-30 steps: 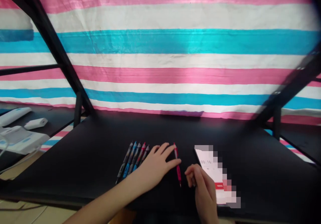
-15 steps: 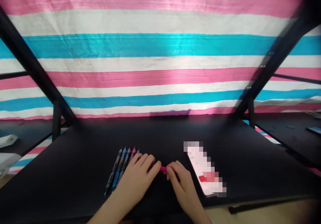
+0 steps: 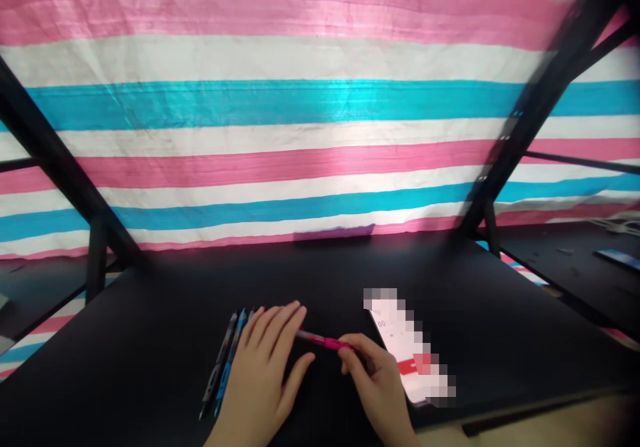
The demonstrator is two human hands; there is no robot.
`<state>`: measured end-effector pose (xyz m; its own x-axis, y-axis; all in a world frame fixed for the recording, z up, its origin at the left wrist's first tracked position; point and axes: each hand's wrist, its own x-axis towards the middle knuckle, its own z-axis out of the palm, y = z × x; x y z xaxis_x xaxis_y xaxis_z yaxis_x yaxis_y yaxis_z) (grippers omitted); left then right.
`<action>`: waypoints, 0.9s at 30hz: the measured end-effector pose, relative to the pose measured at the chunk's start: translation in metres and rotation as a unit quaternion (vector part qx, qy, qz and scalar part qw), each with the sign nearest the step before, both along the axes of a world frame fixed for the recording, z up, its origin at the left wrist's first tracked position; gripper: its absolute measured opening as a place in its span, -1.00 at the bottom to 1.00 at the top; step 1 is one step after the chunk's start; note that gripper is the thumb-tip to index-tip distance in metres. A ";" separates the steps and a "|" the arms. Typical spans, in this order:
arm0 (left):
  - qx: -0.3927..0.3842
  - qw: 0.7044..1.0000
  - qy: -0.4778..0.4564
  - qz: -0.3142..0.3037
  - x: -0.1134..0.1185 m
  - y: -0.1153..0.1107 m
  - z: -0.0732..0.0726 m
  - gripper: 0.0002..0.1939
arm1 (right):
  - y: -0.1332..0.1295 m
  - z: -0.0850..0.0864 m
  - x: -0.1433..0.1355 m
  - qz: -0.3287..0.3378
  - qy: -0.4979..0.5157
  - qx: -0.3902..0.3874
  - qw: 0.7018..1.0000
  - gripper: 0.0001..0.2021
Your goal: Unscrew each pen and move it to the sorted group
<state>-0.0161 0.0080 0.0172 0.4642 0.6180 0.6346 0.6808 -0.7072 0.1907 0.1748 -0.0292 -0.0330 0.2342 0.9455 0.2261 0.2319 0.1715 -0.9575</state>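
A pink pen (image 3: 327,342) is pinched between the thumb and fingers of my right hand (image 3: 374,373). It points left, its far end close to the fingers of my left hand (image 3: 270,357). My left hand lies palm down with fingers stretched and thumb apart, over a row of pens. Of that row, a black pen (image 3: 219,363) and a blue pen (image 3: 231,360) show to the left of the hand; only tips of the others peek out above its fingers.
Right of my right hand a phone (image 3: 407,367) with a partly blurred screen lies on the black table (image 3: 300,270). Black metal posts (image 3: 65,167) slant up at both sides. A striped pink, white and blue sheet (image 3: 300,107) hangs behind. Another device (image 3: 620,259) lies on the far right table.
My left hand has let go of the pink pen's end and flattened over the row of pens, its thumb now spread. More of the pink pen shows. The view has shifted slightly.
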 end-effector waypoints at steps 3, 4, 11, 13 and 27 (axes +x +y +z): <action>-0.141 0.945 -0.289 0.057 0.002 -0.009 -0.017 -0.41 | -0.001 0.002 0.003 -0.005 0.028 -0.015 0.999 -0.74; -0.211 0.899 -0.381 0.054 0.003 -0.013 -0.023 -0.44 | -0.001 0.003 0.004 0.004 0.029 -0.018 0.999 -0.75; -0.365 0.720 -0.580 0.108 0.008 -0.022 -0.038 -0.62 | -0.002 0.007 0.004 0.044 -0.041 -0.009 0.998 -0.89; -0.370 0.684 -0.620 0.105 0.008 -0.021 -0.036 -0.58 | -0.003 0.006 0.004 0.043 -0.021 -0.013 0.999 -0.84; -0.352 0.672 -0.642 0.107 0.010 -0.024 -0.031 -0.60 | -0.006 0.007 0.007 0.061 0.025 -0.055 0.996 -0.57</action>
<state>-0.0063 -0.0159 -0.0141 -0.3352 0.9404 -0.0578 -0.2932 -0.0458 0.9549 0.1822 -0.0349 -0.0259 0.1235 0.9861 0.1111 0.1681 0.0896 -0.9817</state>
